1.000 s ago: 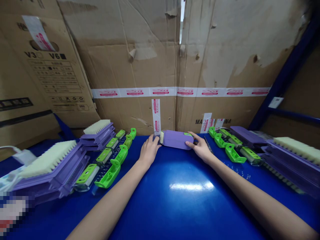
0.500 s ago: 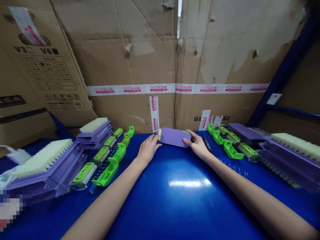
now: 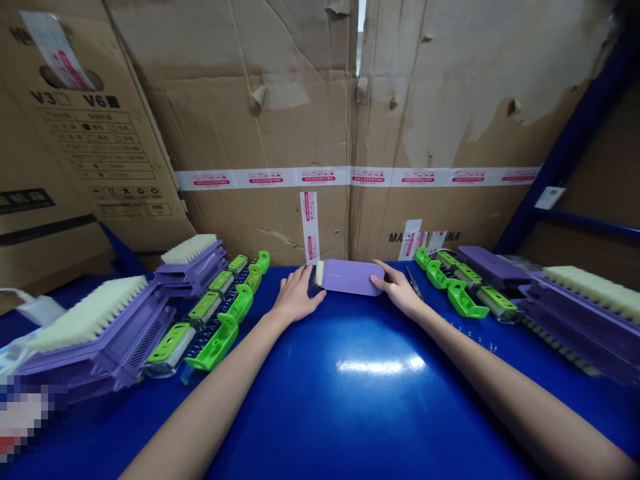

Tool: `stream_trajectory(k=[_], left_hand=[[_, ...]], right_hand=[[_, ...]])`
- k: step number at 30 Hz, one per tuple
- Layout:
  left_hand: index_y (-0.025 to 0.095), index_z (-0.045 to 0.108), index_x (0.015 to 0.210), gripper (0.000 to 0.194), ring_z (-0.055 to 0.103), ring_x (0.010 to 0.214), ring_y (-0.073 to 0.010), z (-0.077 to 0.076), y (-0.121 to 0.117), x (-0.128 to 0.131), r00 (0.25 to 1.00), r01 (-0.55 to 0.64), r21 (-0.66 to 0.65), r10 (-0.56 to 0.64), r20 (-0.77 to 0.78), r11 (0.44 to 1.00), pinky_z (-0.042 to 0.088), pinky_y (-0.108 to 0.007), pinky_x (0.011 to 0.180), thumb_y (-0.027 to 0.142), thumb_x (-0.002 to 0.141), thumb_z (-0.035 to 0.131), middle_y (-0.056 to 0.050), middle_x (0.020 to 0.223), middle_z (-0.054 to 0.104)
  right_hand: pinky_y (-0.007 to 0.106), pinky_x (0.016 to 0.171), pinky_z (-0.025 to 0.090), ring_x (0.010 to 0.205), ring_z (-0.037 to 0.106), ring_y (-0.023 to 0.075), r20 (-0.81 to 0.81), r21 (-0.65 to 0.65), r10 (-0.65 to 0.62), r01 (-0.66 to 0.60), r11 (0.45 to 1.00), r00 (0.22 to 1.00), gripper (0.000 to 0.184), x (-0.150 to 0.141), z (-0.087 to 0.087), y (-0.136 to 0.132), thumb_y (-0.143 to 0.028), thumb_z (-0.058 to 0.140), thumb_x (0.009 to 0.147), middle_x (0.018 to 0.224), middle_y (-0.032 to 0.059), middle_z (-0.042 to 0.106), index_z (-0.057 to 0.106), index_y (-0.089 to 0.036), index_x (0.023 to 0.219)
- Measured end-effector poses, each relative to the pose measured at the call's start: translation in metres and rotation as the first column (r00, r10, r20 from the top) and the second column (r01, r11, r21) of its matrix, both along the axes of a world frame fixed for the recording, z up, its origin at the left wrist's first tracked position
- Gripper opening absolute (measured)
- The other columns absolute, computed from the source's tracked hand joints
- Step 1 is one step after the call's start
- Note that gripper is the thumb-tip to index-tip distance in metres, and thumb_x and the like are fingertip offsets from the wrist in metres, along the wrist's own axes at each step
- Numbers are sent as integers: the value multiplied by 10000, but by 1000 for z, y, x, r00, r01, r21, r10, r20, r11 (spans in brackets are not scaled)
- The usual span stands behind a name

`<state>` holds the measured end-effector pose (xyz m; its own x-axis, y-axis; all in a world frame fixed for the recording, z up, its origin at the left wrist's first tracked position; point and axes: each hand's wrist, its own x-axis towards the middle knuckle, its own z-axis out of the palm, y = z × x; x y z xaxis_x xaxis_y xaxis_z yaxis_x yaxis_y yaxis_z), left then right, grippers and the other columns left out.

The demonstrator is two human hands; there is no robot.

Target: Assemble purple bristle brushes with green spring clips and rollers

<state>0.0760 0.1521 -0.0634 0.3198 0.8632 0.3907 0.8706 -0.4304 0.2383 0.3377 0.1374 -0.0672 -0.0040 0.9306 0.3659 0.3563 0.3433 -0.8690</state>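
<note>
A flat purple plastic housing with a cream block at its left end is held up at the back of the blue table. My right hand grips its right end, thumb on the front face and fingers behind. My left hand is at the other end, its fingers and thumb around a clear, dark-looking part beside the cream block. Part of that end is hidden by the fingers. A thin dark tool, perhaps a screwdriver, lies just right of my right hand.
Purple housings with cream ridged pads are stacked at left, more purple housings at right. Bright green brackets and green-topped clear units stand in rows on both sides. Small clear pieces lie near my right forearm. Cardboard walls the back.
The purple housing has shifted slightly right, and its front face shows more plainly. My left hand has turned a little, with its thumb lower and further from the purple face.
</note>
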Motion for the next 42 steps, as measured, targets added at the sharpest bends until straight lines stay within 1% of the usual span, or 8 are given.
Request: stream_trajectory(k=[4, 8, 13, 21, 27, 33, 39, 42], left_hand=[[195, 262, 1382, 736, 401, 1246, -286, -1, 2, -4, 986, 105, 25, -107, 129, 994, 352, -442, 1011, 385, 764, 614, -134, 1340, 421], [221, 245, 1371, 866, 395, 1254, -278, -3, 4, -5, 963, 94, 117, -120, 241, 989, 372, -427, 1015, 353, 669, 735, -115, 1305, 420], [231, 236, 1367, 858, 376, 1270, -269, -1, 1, -3, 961, 133, 211, -178, 212, 968, 359, -416, 1040, 261, 675, 744, -118, 1320, 381], [194, 228, 1387, 696, 374, 1269, -275, 2, -3, -4, 971, 184, 302, -221, 94, 936, 376, -421, 1034, 116, 782, 564, -143, 1324, 364], [224, 246, 1391, 635, 411, 1266, -273, 9, -8, -3, 965, 248, 283, -263, 15, 927, 392, -437, 1033, 126, 818, 501, -132, 1374, 378], [241, 233, 1380, 715, 505, 1196, -285, 4, -7, -5, 967, 216, 200, -238, 92, 956, 492, -406, 924, 56, 758, 531, -156, 1410, 282], [230, 197, 1382, 715, 418, 1282, -291, 4, -5, -7, 944, 283, 164, -305, 130, 945, 442, -414, 989, 96, 773, 548, -173, 1497, 189], [215, 207, 1374, 712, 432, 1271, -297, 6, -7, -7, 959, 249, 137, -264, 104, 959, 456, -414, 965, 131, 772, 576, -183, 1506, 180]], right_hand=[[430, 1032, 366, 1172, 522, 271, -5, 7, -3, 3, 1000, 1000, 620, 1, 0, 0, -456, 614, 735, 1264, 98, 578, 527, -167, 1276], [421, 1059, 339, 1216, 489, 261, -23, -4, 20, -21, 1000, 1000, 611, 3, -1, 0, -453, 612, 739, 1302, 81, 550, 525, -182, 1280], [440, 1060, 333, 1214, 490, 275, -34, 6, 27, -27, 1000, 999, 595, 4, 0, -1, -454, 629, 728, 1288, 86, 562, 553, -182, 1252], [427, 1034, 369, 1184, 517, 270, 9, -11, 68, -68, 998, 998, 632, 0, 2, -3, -463, 624, 737, 1300, 103, 549, 524, -160, 1283], [440, 998, 407, 1153, 541, 271, 23, 34, 65, -66, 997, 998, 617, -1, -1, -5, -452, 623, 749, 1279, 99, 567, 516, -180, 1292], [443, 1009, 397, 1162, 536, 268, 74, 75, 53, -59, 995, 996, 597, 0, -2, -4, -436, 616, 758, 1277, 89, 570, 519, -191, 1293], [437, 1018, 392, 1156, 541, 258, 99, 84, 77, -86, 993, 992, 561, 2, -1, -4, -398, 604, 777, 1297, 79, 555, 520, -193, 1292], [435, 1020, 391, 1159, 539, 254, 101, 73, 97, -104, 992, 990, 560, 4, -1, -4, -390, 587, 790, 1306, 85, 546, 504, -181, 1303]])
